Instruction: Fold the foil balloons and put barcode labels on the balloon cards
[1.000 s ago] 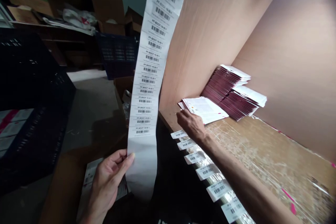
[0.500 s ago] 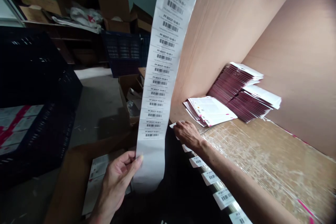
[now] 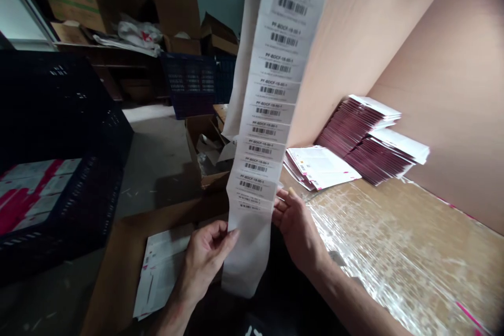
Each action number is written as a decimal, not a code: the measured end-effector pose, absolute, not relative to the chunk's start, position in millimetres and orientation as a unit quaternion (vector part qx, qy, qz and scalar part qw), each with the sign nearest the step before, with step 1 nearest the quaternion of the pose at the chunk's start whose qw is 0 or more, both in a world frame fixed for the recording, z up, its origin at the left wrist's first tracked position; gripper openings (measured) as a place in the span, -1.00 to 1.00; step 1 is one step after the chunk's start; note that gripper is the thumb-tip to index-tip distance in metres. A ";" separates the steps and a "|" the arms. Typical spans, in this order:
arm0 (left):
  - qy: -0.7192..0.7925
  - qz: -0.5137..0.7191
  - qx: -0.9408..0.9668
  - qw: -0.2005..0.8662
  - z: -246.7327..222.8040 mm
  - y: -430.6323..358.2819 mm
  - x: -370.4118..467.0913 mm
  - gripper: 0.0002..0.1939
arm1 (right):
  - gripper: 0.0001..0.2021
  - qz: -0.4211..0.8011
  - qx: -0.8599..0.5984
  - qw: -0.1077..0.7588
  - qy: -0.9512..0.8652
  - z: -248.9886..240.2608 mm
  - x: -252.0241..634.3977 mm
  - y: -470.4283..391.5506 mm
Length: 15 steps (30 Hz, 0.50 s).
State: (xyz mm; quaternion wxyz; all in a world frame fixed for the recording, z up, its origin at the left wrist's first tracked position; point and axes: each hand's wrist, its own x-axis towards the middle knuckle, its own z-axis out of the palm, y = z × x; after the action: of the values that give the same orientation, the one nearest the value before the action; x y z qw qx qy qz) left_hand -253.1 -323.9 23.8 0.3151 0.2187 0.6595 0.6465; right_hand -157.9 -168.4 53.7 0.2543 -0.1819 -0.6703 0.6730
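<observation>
Panelling (image 3: pixel 452 79) of pale wood stands behind and along one side of a brown worktop (image 3: pixel 425 231), whose near edge looks shiny and crinkled. On the left sits a dark crate (image 3: pixel 47 100), with white, pink-banded packs (image 3: pixel 35 202) showing in it. Nearer, an open cardboard box (image 3: pixel 112 268) holds flat white printed pieces (image 3: pixel 163 268). A long white label strip (image 3: pixel 266 121) hangs at a slight tilt between the box and the worktop, its upper end out of view. Two dark-red-edged stacks (image 3: pixel 358 121) with white tops rest on the worktop against the panelling, a low, fanned pile (image 3: pixel 326 167) just beside them. The left hand (image 3: pixel 207 252) pinches the strip's left edge between thumb and fingers. The right hand (image 3: pixel 297 226), fingers bent, is at its right edge, slightly higher; whether it grips cannot be told. Small barcodes (image 3: pixel 263 132) run down the strip above its blank lower part.
</observation>
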 end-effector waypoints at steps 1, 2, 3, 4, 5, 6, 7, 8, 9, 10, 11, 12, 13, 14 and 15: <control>0.656 0.648 0.218 0.319 24.8 -322.9 -252.5 -0.75 | -0.49 0.678 -0.179 0.264 -0.662 51.5 -157.3 -169.5; 0.649 0.651 0.219 0.327 26.1 -322.2 -251.8 -0.74 | -0.54 0.683 -0.172 0.262 -0.660 49.3 -156.6 -170.1; 0.639 0.654 0.223 0.337 27.5 -321.5 -251.0 -0.74 | -0.60 0.685 -0.168 0.254 -0.662 47.1 -156.0 -170.4; 0.627 0.660 0.226 0.345 29.0 -320.9 -250.2 -0.73 | -0.64 0.682 -0.165 0.242 -0.670 44.9 -155.4 -170.5; 0.617 0.667 0.228 0.349 30.5 -320.2 -249.6 -0.71 | -0.66 0.678 -0.159 0.226 -0.681 42.7 -154.8 -170.5; 0.610 0.673 0.230 0.349 31.8 -319.4 -249.0 -0.69 | -0.65 0.671 -0.154 0.213 -0.694 40.5 -154.2 -170.4; 0.609 0.676 0.231 0.344 32.9 -318.6 -248.5 -0.69 | -0.63 0.648 -0.152 0.214 -0.715 38.5 -153.4 -170.4; 0.612 0.676 0.232 0.339 33.9 -317.8 -248.1 -0.69 | -0.61 0.601 -0.159 0.239 -0.746 36.9 -152.5 -170.4; 0.617 0.674 0.234 0.333 34.9 -317.1 -247.5 -0.70 | -0.56 0.527 -0.174 0.287 -0.781 35.8 -151.1 -170.5; 0.621 0.673 0.234 0.327 35.9 -316.5 -246.8 -0.71 | -0.52 0.430 -0.191 0.347 -0.811 35.5 -149.3 -170.7; 0.623 0.673 0.233 0.323 37.0 -316.0 -245.8 -0.71 | -0.50 0.321 -0.196 0.402 -0.835 36.1 -147.3 -171.0; 0.624 0.673 0.233 0.322 38.1 -315.7 -244.6 -0.70 | -0.53 0.219 -0.180 0.434 -0.855 37.8 -145.2 -171.5; 0.625 0.671 0.235 0.322 39.2 -315.4 -243.2 -0.69 | -0.60 0.139 -0.141 0.441 -0.875 40.4 -143.2 -171.9; 0.627 0.667 0.239 0.322 40.3 -315.3 -241.8 -0.69 | -0.69 0.086 -0.089 0.425 -0.897 43.7 -141.7 -172.3; 0.632 0.662 0.245 0.319 41.0 -315.1 -240.4 -0.70 | -0.77 0.056 -0.035 0.395 -0.916 47.5 -140.8 -172.7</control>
State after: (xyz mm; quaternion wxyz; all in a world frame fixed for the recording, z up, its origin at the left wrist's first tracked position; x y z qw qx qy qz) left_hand -240.4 -315.1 41.0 0.3192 0.2453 0.6324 0.6618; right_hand -140.8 -172.7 47.5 0.3948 -0.0354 -0.9164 0.0564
